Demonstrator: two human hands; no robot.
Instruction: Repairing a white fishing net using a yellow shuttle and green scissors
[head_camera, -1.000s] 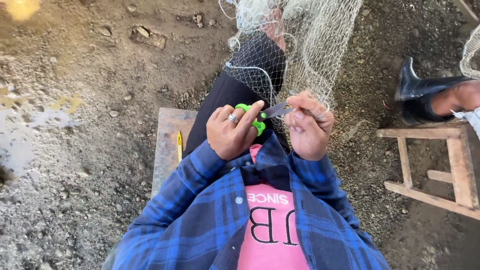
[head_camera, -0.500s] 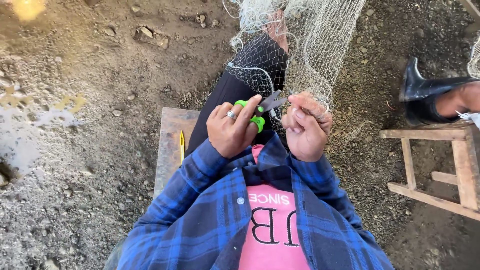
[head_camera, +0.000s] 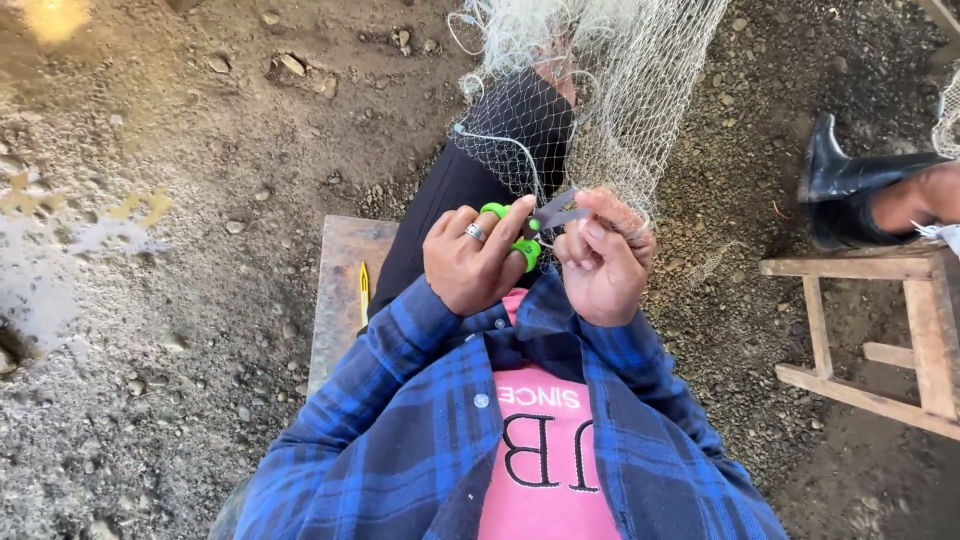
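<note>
The left hand (head_camera: 475, 258) is closed around green-handled scissors (head_camera: 530, 228), blades pointing toward 2 o'clock. The right hand (head_camera: 603, 262) pinches white fishing net (head_camera: 640, 90) draped at 12 o'clock over the knee.

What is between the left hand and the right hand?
In the head view, the grey blades of the green-handled scissors span from the left hand to the right hand, beside the fishing net.

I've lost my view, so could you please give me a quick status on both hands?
Left hand grips green-handled scissors, blades open. Right hand pinches the net. Nothing in the way.
</note>
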